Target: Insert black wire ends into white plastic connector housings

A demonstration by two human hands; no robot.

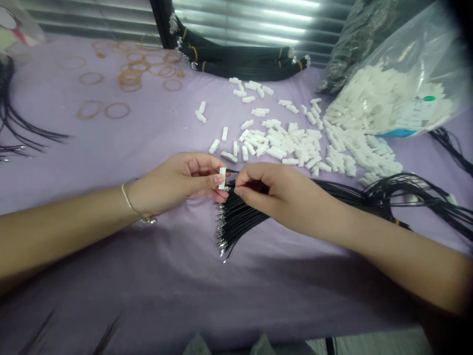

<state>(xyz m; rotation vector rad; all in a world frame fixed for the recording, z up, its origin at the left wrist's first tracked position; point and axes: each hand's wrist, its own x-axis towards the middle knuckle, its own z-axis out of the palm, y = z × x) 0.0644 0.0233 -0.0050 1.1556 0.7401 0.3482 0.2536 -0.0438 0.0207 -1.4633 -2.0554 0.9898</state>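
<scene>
Between the thumb and fingers of my left hand [185, 177] is a small white plastic connector housing [222, 178], held upright. Just to its right, my right hand [273, 190] pinches a thin black wire [232, 171] whose end reaches the housing. Whether the wire tip sits inside the housing, I cannot tell. Below both hands a fanned bundle of black wires [244, 217] lies on the cloth, its silvery crimped ends pointing left. Many loose white housings [291, 143] are heaped just beyond my right hand.
A clear plastic bag [399, 98] of white housings spills open at the right. Tied bundles of black wire [240, 61] lie at the back. Rubber bands [131, 76] are scattered at the back left, and more black wires [22, 118] rest at the left edge. Purple cloth [148, 286] covers the table.
</scene>
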